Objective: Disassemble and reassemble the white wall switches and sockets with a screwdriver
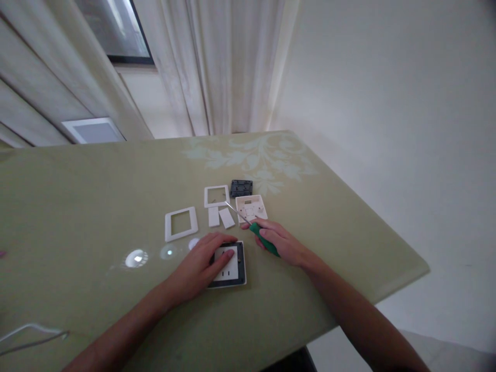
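My left hand (201, 263) lies on a white wall socket with a dark frame (232, 271) on the green table (96, 206), fingers curled over its top edge. My right hand (281, 240) is closed round the green handle of a screwdriver (261, 237), whose metal shaft points up-left towards the white parts. Just beyond the tip lie a white square back plate (251, 208), two small white rocker pieces (220, 217), a small white frame (217, 196), a larger white frame (181, 223) and a dark grey module (241, 188).
Pale curtains (217, 62) hang behind the table and a dark window (116, 31) shows at the upper left. The table's right edge (387, 227) drops to a white floor. Bright light spots (135, 258) reflect on the tabletop. A thin wire shape (31, 336) lies at the lower left.
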Tool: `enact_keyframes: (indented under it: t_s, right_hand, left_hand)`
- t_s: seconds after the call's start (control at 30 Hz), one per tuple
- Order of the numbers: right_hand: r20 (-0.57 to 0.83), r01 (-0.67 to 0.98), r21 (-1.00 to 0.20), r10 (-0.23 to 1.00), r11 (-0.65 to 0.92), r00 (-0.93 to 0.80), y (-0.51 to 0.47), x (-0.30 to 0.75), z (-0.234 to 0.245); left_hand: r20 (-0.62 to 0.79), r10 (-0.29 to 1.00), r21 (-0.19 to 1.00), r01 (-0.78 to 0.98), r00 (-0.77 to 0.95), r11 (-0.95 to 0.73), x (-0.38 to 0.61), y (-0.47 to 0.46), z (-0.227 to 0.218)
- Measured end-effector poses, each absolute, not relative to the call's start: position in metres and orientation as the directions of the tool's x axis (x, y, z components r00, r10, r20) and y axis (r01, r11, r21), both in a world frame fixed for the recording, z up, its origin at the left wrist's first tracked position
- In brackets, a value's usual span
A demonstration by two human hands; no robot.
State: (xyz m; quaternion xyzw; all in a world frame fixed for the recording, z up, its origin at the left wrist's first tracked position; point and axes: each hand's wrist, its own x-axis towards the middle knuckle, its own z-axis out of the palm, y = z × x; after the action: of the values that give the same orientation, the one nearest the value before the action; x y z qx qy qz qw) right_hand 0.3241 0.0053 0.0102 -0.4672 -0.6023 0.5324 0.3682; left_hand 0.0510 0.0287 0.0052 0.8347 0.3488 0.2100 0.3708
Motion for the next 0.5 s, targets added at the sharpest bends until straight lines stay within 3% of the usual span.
enact_keyframes:
  t_s: [0.17,0.3,0.5]
  right_hand:
    - [0.105,0.286,-0.944,0.973,0.163,-0.207,0.01,0.335,0.023]
    - [0.264,0.318,-0.912,0.964,0.26,-0.032,0.011,0.336,0.037]
    - [0.523,0.305,-0.843,0.808,0.443,0.272,0.004,0.32,0.065]
  left_hand:
    - [0.072,0.757,0.781,0.435,0.649,-0.448,0.054,0.023,0.009]
    - [0.059,0.803,0.741,0.512,0.593,-0.433,0.063,0.013,0.011]
    - [0.106,0.808,0.726,0.51,0.579,-0.461,0.06,-0.003,0.004]
